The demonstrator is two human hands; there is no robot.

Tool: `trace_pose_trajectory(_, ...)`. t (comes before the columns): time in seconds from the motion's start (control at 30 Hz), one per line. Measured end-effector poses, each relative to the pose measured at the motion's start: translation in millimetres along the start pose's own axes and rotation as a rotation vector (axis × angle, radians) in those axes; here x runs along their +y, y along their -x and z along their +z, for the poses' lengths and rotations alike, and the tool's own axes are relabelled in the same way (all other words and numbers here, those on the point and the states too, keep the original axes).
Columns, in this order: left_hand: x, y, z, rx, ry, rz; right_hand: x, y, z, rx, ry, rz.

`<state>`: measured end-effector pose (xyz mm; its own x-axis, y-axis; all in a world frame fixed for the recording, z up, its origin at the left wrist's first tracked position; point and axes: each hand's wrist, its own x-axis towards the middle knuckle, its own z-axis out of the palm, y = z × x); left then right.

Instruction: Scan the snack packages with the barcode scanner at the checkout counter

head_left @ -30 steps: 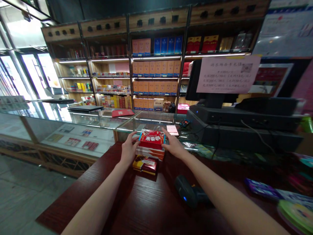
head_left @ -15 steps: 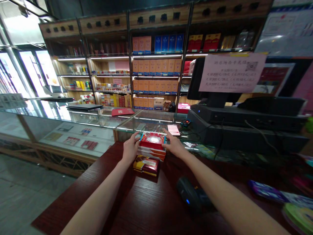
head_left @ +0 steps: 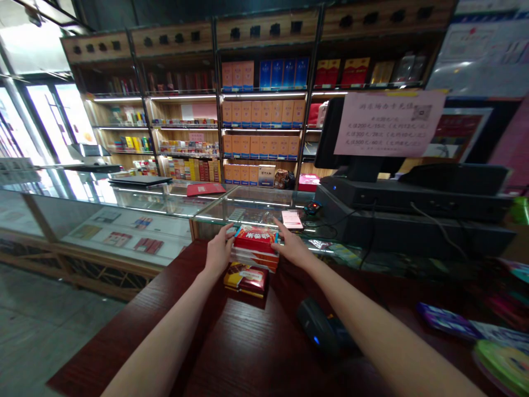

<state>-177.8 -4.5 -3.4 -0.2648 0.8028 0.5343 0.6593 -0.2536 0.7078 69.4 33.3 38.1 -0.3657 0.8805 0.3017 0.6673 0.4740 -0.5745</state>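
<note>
A red packet (head_left: 255, 239) lies on top of a small stack of white and orange boxes (head_left: 258, 259) on the dark wooden counter (head_left: 231, 342). My left hand (head_left: 220, 249) is at the packet's left end and my right hand (head_left: 292, 245) at its right end, so the packet is held between them. Just in front of the stack lie yellow and dark red packs (head_left: 246, 279), one on another, touched by neither hand. A black scanner (head_left: 318, 325) with a blue light rests nearer to me, beside my right forearm.
Behind the hands is a glass display case (head_left: 248, 199) with a pink card (head_left: 291, 219) on it. A monitor with a paper sign (head_left: 380, 124) stands at the right. Purple packets (head_left: 448, 320) and a green round item (head_left: 502, 358) lie at the lower right.
The red packet's top has tilted slightly, and its printing now shows more clearly. Both hands stay at its ends. The view has shifted slightly.
</note>
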Motion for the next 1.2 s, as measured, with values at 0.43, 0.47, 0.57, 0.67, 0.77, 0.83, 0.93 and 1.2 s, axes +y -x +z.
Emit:
trace_pose_trajectory(0.43, -1, 0, 1.3, 0.011, 0.015, -0.013, -3, 1, 2, -0.004, 0.009, 0.010)
trace_pose_trajectory(0.47, -1, -1, 1.2, 0.010, 0.013, -0.013, -3, 1, 2, -0.010, 0.017, 0.016)
trace_pose_trajectory(0.57, -1, -1, 0.9, 0.011, 0.004, -0.017, -4, 1, 3, -0.020, 0.023, 0.022)
trace_pose_trajectory(0.67, -1, 0, 0.2, 0.012, -0.015, -0.021, -4, 3, 3, -0.021, 0.008, 0.014)
trace_pose_trajectory(0.77, -1, 1, -1.3, 0.013, -0.030, -0.024, -4, 7, 0, -0.022, -0.007, 0.019)
trace_pose_trajectory(0.83, 0, 2, -2.8, 0.012, -0.033, -0.022, -4, 10, -3, -0.011, -0.013, 0.029)
trace_pose_trajectory(0.93, 2, 6, -5.0, 0.021, -0.032, -0.009, -4, 16, -8, 0.007, -0.012, 0.037)
trace_pose_trajectory(1.2, 14, 19, -8.4, 0.045, -0.043, 0.015, -10, 38, -18, 0.036, 0.005, 0.011)
